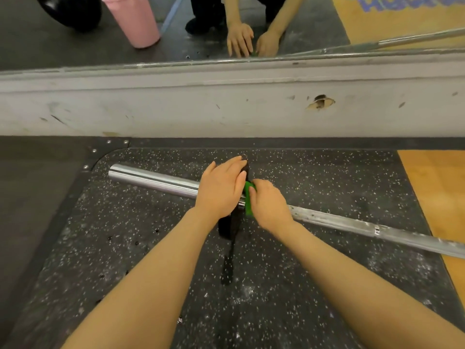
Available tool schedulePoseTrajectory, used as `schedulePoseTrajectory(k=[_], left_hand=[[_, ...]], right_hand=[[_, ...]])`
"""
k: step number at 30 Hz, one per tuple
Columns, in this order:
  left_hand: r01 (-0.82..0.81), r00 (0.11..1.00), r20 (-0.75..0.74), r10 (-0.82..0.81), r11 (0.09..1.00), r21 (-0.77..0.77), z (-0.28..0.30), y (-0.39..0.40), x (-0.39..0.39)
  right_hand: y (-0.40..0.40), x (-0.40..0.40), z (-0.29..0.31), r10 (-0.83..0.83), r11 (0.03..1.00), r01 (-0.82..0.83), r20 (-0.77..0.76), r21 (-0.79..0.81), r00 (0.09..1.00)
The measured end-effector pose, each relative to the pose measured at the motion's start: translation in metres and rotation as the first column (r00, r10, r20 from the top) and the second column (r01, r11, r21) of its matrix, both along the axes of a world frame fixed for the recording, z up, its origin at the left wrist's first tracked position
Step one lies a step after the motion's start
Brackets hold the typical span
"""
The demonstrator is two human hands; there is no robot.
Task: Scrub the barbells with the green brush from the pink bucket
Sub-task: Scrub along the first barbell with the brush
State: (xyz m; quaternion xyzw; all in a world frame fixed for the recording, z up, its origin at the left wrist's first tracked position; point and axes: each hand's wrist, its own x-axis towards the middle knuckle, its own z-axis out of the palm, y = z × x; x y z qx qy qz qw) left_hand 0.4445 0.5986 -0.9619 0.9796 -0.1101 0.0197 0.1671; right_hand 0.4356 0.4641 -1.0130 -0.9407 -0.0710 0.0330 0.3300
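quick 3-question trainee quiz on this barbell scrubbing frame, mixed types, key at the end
1. True or false: the right hand grips the green brush against the barbell.
2. Multiple choice: the left hand lies A) on the floor mat, B) flat on the small black plate on the bar, C) inside the bucket.
3. Fill in: the pink bucket shows only as a reflection in the wall ____.

Key: 1 true; 2 B; 3 mirror.
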Motion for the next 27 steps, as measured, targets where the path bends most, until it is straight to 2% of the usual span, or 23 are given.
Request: schedulePoseTrajectory(k=[2,4,6,8,10,14,16,18,20,22,27], left_hand=[[-0.008,1.000,0.005,0.008,1.000,-0.009,-0.001,0.000,0.000],[-0.002,1.000,0.011,0.002,1.000,-0.007,-0.002,0.000,0.000],[0.002,1.000,0.013,-0.002,1.000,-0.012,-0.002,0.001,0.001],[0.002,1.000,0.010,-0.002,1.000,-0.019,-0.002,0.000,0.002],[0.009,1.000,0.007,-0.009,1.000,-0.010,-0.002,0.000,0.001],[0.025,1.000,0.010,-0.025,1.000,-0.016,-0.005,0.002,0.001],[0.028,1.000,0.013,-0.028,0.999,-0.040,-0.005,0.002,0.002],[0.027,1.000,0.015,-0.026,0.997,-0.070,-0.005,0.002,0.003],[0.028,1.000,0.016,-0.027,0.996,-0.089,-0.005,0.002,0.004],[0.030,0.999,0.013,-0.029,0.995,-0.099,-0.004,0.001,0.005],[0.024,1.000,0.004,-0.024,0.996,-0.090,-0.004,0.000,0.005]], right_hand=[[-0.003,0.012,0.004,0.004,1.000,-0.005,-0.133,-0.007,0.991],[-0.005,0.014,0.003,0.013,1.000,-0.012,-0.152,0.008,0.988],[-0.002,0.002,0.001,0.022,1.000,-0.022,-0.024,0.000,0.999],[0.000,-0.018,-0.012,0.063,0.992,-0.042,0.181,-0.116,0.981],[0.003,-0.037,-0.026,0.072,0.973,-0.003,0.289,-0.230,0.955],[-0.004,-0.040,-0.030,0.028,0.968,0.059,0.338,-0.245,0.941],[-0.016,-0.034,-0.025,0.024,0.965,0.058,0.305,-0.255,0.952],[-0.035,-0.033,-0.024,0.067,0.946,0.024,0.267,-0.323,0.961],[-0.056,-0.038,-0.030,0.129,0.905,0.010,0.297,-0.425,0.946],[-0.071,-0.040,-0.031,0.110,0.874,0.063,0.323,-0.482,0.940],[-0.056,-0.036,-0.033,0.067,0.898,0.107,0.374,-0.426,0.925]])
